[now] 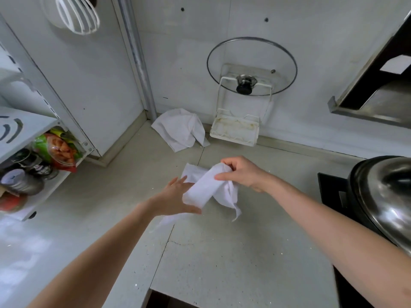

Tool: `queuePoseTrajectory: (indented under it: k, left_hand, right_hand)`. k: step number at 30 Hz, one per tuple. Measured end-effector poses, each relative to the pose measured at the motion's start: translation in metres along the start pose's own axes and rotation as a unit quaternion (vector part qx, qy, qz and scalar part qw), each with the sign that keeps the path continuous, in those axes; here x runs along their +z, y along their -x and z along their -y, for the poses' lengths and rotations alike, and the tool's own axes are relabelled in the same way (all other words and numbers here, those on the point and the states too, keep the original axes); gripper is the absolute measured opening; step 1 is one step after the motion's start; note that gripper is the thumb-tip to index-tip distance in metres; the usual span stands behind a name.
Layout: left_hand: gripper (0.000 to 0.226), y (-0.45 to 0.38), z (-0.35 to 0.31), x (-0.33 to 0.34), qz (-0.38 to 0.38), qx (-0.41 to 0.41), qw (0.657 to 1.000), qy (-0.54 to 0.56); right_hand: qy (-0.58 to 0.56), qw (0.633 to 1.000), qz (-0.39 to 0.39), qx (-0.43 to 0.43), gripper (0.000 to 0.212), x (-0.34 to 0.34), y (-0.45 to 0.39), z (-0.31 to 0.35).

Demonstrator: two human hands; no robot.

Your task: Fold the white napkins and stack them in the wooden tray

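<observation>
Two white napkins are seen from the head camera on a pale counter (pixel 222 252) in a kitchen corner. One napkin (pixel 205 187) is held above the counter's middle, bunched into a loose roll, with a frayed corner hanging down on the right and another part trailing below the left hand. The second napkin (pixel 181 128) is left crumpled against the back wall, beside a white lid rack (pixel 235 130). A glass lid (pixel 251 65) is propped upright in that rack. A shelf unit (pixel 33 138) stocked with jars and a bright snack packet (pixel 55 147) is seen at the left, and a steel pot lid (pixel 387 196) on a dark stove at the right. A white whisk-like utensil (pixel 75 14) is hung on the wall at upper left. A crack is visible in the counter near its front edge.

The left hand (pixel 175 196) is spread with fingers straight, the napkin's lower end cradled against its palm and thumb. The right hand (pixel 242 172) is curled, the napkin's upper end pinched between thumb and fingers.
</observation>
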State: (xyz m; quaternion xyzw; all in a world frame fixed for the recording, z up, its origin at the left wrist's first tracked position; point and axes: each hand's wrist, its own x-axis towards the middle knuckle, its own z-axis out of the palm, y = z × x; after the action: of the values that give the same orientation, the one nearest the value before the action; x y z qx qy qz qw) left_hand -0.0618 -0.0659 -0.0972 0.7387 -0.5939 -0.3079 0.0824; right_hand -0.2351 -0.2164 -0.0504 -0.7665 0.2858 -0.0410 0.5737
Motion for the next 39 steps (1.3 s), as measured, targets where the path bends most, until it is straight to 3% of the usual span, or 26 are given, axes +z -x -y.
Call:
queuePoseTrajectory:
  k: [2, 4, 6, 8, 10, 11, 12, 14, 16, 18, 20, 22, 23, 24, 26, 27, 29, 34, 37, 39]
  left_hand:
    - [0.030, 0.003, -0.003, -0.007, -0.043, -0.020, 0.994, 0.099]
    - [0.027, 0.009, -0.006, -0.021, -0.058, -0.038, 0.987, 0.147]
    - [0.028, 0.017, -0.006, -0.036, 0.002, -0.058, 0.989, 0.134]
    - [0.030, 0.026, -0.007, -0.048, 0.112, -0.076, 0.989, 0.056]
    - [0.028, 0.031, -0.011, -0.056, 0.194, -0.088, 0.977, -0.031]
    - [0.028, 0.029, -0.012, -0.059, 0.194, -0.093, 0.974, -0.070]
    - [0.027, 0.025, -0.014, -0.064, 0.162, -0.096, 0.977, -0.102]
    - [0.022, 0.011, -0.018, -0.078, -0.003, -0.120, 0.983, -0.142]
    - [0.022, 0.004, -0.029, -0.097, -0.199, -0.144, 0.958, -0.149]
    - [0.031, 0.006, -0.038, -0.118, -0.363, -0.074, 0.912, -0.177]
    - [0.044, 0.013, -0.033, -0.135, -0.496, 0.074, 0.833, -0.232]
    - [0.049, 0.019, -0.019, -0.137, -0.523, 0.188, 0.778, -0.292]
    - [0.047, 0.023, -0.010, -0.133, -0.493, 0.206, 0.783, -0.319]
    - [0.046, 0.026, -0.003, -0.126, -0.433, 0.205, 0.809, -0.341]
    - [0.048, 0.033, 0.008, -0.102, -0.228, 0.144, 0.896, -0.354]
    - [0.046, 0.034, 0.013, -0.088, -0.115, 0.092, 0.923, -0.355]
    - [0.042, 0.034, 0.019, -0.060, 0.030, 0.032, 0.937, -0.346]
    - [0.035, 0.033, 0.032, -0.006, 0.169, -0.045, 0.956, -0.234]
    - [0.030, 0.041, 0.028, 0.012, 0.271, -0.080, 0.943, -0.176]
    - [0.042, 0.045, 0.024, 0.021, 0.325, -0.099, 0.924, -0.175]
  right_hand:
    - [-0.042, 0.999, -0.014, -0.012, 0.023, -0.008, 0.004, 0.014]
    - [-0.040, 0.999, 0.017, -0.012, 0.024, -0.017, 0.009, 0.026]
    - [0.010, 0.993, 0.111, 0.031, 0.018, -0.026, 0.015, 0.032]
    - [0.103, 0.967, 0.211, 0.103, 0.014, -0.029, 0.021, 0.034]
    - [0.210, 0.936, 0.244, 0.143, 0.012, -0.025, 0.020, 0.030]
    - [0.268, 0.927, 0.222, 0.139, 0.011, -0.020, 0.016, 0.028]
    - [0.318, 0.925, 0.172, 0.122, 0.016, -0.016, 0.010, 0.024]
    - [0.355, 0.933, 0.006, 0.059, 0.030, -0.010, -0.006, 0.021]
    - [0.326, 0.925, -0.196, 0.000, 0.027, -0.007, -0.015, 0.029]
    - [0.292, 0.898, -0.325, -0.050, 0.025, -0.010, -0.018, 0.046]
    - [0.286, 0.882, -0.358, -0.108, 0.034, -0.016, -0.016, 0.062]
    - [0.328, 0.887, -0.299, -0.128, 0.045, -0.020, -0.012, 0.068]
    - [0.371, 0.894, -0.224, -0.115, 0.054, -0.021, -0.010, 0.066]
    - [0.417, 0.896, -0.123, -0.090, 0.063, -0.020, -0.006, 0.060]
    - [0.476, 0.876, 0.074, -0.010, 0.072, -0.011, 0.003, 0.044]
    - [0.484, 0.864, 0.136, 0.029, 0.070, -0.004, 0.007, 0.035]
    - [0.503, 0.839, 0.192, 0.077, 0.065, 0.012, 0.012, 0.017]
    - [0.503, 0.811, 0.265, 0.138, 0.057, 0.049, 0.019, -0.014]
    - [0.504, 0.774, 0.328, 0.201, 0.043, 0.062, 0.023, -0.030]
    - [0.485, 0.758, 0.361, 0.244, 0.040, 0.067, 0.026, -0.038]
